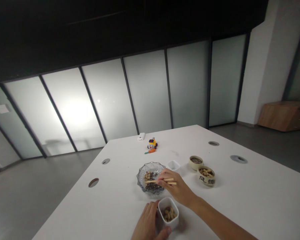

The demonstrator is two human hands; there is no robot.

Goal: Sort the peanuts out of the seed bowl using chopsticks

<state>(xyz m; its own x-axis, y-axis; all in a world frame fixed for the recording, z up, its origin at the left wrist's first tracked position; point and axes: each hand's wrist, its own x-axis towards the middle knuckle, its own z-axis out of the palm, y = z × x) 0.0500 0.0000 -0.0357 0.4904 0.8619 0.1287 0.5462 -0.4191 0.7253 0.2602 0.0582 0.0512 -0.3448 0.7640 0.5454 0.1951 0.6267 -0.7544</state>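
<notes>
Right hand point(176, 190) pinched a pair of wooden chopsticks point(158, 181), fingers closed round the grip end. Long axis ran near-horizontal across the frame, tips pointing left into the glass bowl point(140, 175), over the mix of peanuts and darker bits inside. Tips were at or just above the contents; contact couldn't be told.

Left hand point(148, 224) was curled round the small white container point(174, 223), thumb at its near wall, fingers on the left wall. Peanuts inside. Container sat just in front of the glass bowl, close to the near table edge.

Clearance: white table point(252, 200) was open to the left of the bowl out to two round cable holes near the left edge. To the right, two ceramic bowls point(206, 175) stood near each other, well apart from the right hand. A small empty white cup point(173, 165) sat just behind the glass bowl, close to the knuckles. Far side held a toy point(152, 143), an orange carrot-shaped piece point(150, 151) and a white box point(141, 136), all well clear.
</notes>
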